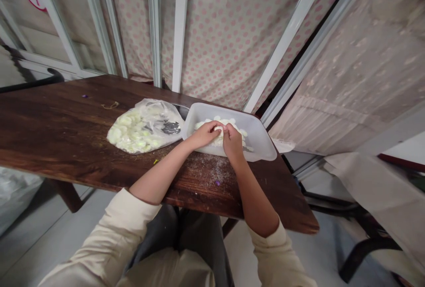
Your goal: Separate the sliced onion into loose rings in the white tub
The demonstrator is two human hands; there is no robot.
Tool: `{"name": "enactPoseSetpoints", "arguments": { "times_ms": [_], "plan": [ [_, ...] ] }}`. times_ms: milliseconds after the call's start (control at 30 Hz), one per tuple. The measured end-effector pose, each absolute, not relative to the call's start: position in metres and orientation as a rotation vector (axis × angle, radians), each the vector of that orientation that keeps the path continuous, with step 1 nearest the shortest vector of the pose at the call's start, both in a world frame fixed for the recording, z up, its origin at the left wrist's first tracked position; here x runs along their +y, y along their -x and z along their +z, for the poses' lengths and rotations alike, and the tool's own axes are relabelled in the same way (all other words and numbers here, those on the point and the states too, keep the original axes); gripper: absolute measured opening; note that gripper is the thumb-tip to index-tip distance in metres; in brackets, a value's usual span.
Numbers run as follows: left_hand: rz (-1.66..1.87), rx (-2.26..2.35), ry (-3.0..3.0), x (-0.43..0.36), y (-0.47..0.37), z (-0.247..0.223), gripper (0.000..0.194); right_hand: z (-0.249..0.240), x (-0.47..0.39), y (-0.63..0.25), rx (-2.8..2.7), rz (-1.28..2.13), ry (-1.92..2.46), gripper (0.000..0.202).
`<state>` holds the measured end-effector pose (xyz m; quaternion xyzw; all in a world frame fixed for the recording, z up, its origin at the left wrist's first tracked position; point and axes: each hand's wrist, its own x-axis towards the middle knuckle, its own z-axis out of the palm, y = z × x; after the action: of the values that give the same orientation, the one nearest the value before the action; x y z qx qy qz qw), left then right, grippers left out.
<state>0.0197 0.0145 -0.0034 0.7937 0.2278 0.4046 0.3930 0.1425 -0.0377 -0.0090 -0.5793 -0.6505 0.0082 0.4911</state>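
Observation:
My left hand (206, 134) and my right hand (233, 140) meet over a white plastic tub (260, 138), thumbs and fingertips almost touching. Both are closed in a pinch around a pale round piece (218, 131), mostly covered by the fingers. Many similar whitish, flat pieces (230, 122) lie in the tub beneath and behind my hands; their exact kind is too small to tell. Left of the tub lies a clear plastic bag (156, 112), filled with pale green-white discs (124, 123) on its left side.
A dark wooden table (66, 123) carries everything. White grains (209, 169) are scattered near its front edge, with a small purple bit (217, 183). A thin yellowish band (111, 105) lies behind the bag. Polka-dot curtains (232, 34) hang behind the table.

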Motion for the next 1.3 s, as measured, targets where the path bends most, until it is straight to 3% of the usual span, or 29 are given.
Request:
{"name": "enactPoseSetpoints", "arguments": {
  "times_ms": [400,867,1300],
  "plan": [
    [1.006,0.61,-2.088,0.014,-0.019,-0.002,0.013,-0.009,-0.037,-0.143,-1.605,-0.012,1.282,0.026],
    [0.956,0.782,-1.961,0.013,-0.016,-0.004,0.026,-0.011,-0.036,-0.145,-1.468,-0.045,1.454,0.027],
    [1.051,0.571,-1.796,0.018,-0.018,-0.006,0.028,-0.013,-0.027,-0.153,-1.262,0.03,1.355,0.019]
  ]
}}
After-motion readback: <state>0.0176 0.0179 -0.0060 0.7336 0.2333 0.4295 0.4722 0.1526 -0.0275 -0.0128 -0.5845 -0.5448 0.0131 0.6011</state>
